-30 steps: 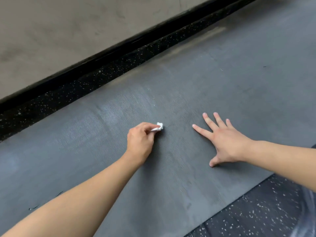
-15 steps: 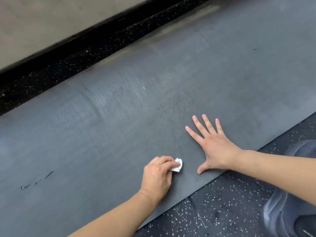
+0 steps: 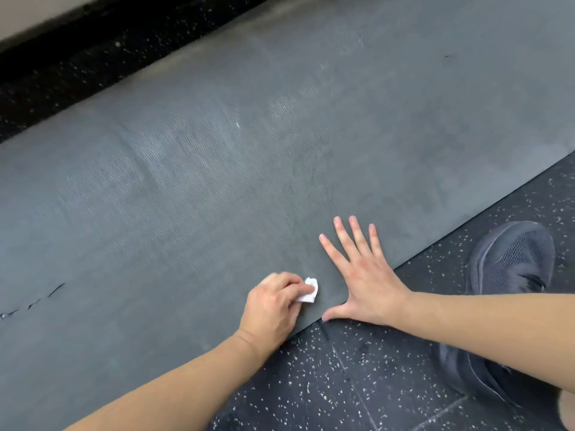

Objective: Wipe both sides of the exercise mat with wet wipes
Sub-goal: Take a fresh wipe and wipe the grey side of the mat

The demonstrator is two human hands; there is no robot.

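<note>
a grey exercise mat (image 3: 217,181) is laid flat on a dark speckled floor (image 3: 357,384), and it fills most of the view from the upper right down to the lower left; its ribbed texture is seen in paler bands across the middle, and a few short dark tears (image 3: 34,301) are seen at its left part. the near edge of the mat runs diagonally from the right side down toward the bottom centre. a small white wet wipe (image 3: 308,290), crumpled into a wad, is pinched by the left hand (image 3: 273,309), whose fingers are curled round it with the thumb on top; the wipe is pressed against the mat surface just inside the near edge. the right hand (image 3: 364,281) is laid flat on the mat just beside the wipe, released, with fingers straight and spread and the thumb stretched out along the mat's edge; nothing is held by it. both forearms are bare and are brought in from the bottom and the right of the view. a dark grey mesh shoe (image 3: 513,259) is seen on the speckled floor near the right hand, partly hidden behind the right forearm. beyond the far edge of the mat a strip of the same speckled floor is seen, then a black baseboard (image 3: 46,48) and a pale wall (image 3: 31,14) at the upper left. no container is seen in the view
</note>
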